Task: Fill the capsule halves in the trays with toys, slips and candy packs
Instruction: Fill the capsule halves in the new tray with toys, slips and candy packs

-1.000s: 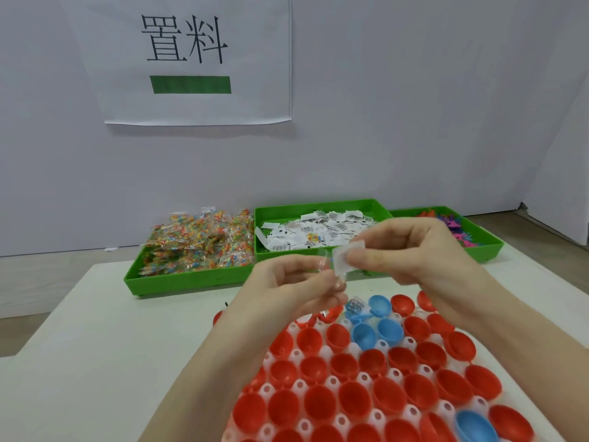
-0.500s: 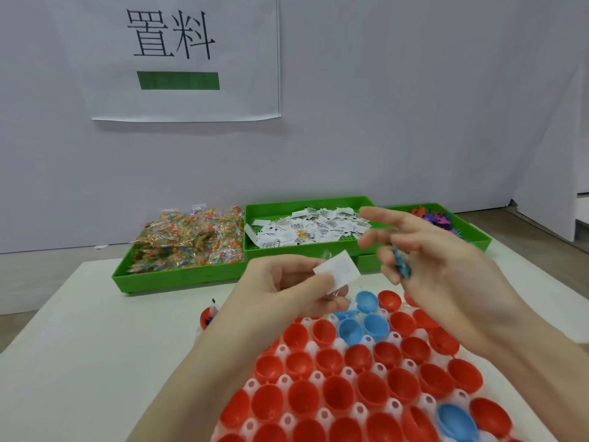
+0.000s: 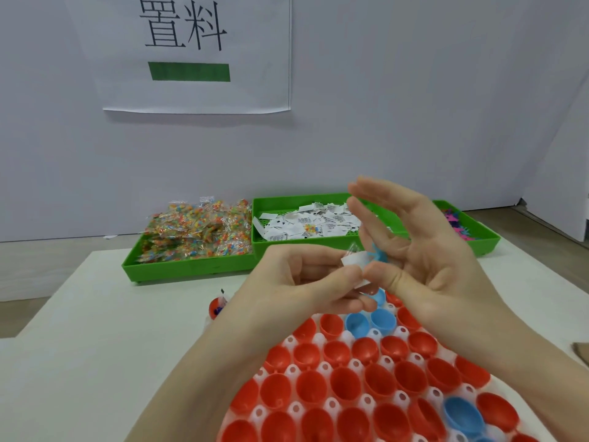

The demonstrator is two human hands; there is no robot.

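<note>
Head view, filling stage. A white slip (image 3: 354,266) is pinched between the thumb and fingers of the left hand (image 3: 306,282), above the far end of the capsule tray (image 3: 322,342). The right hand (image 3: 424,250) is held just beside it, palm turned inward and fingers spread; a small blue toy (image 3: 377,253) is seen against its lower fingers, but whether it is gripped or merely resting there cannot be told. The 2 hands are close together, touching or nearly touching at the slip.

The step in hand is judged to be the pairing of a slip with a toy before both are dropped into a capsule half. The next move calls for the items to be lowered into 1 still-unfilled half without being scattered into neighbouring cups; the slip is light and may cling to the fingers.

Containers: the capsule tray is white, with red halves (image 3: 312,390) set open side up in rows and a few blue halves (image 3: 369,320) among them. The halves near the camera appear empty. 1 red half (image 3: 218,307) at the tray's far left appears to hold something dark. Beyond, 3 green trays are lined up on the table (image 3: 95,346): the left tray (image 3: 191,266) is heaped with candy packs (image 3: 197,231), the middle tray (image 3: 277,202) is filled with printed slips (image 3: 306,224), and the right tray (image 3: 484,240) is partly hidden, with coloured toys (image 3: 455,218) visible.
</note>
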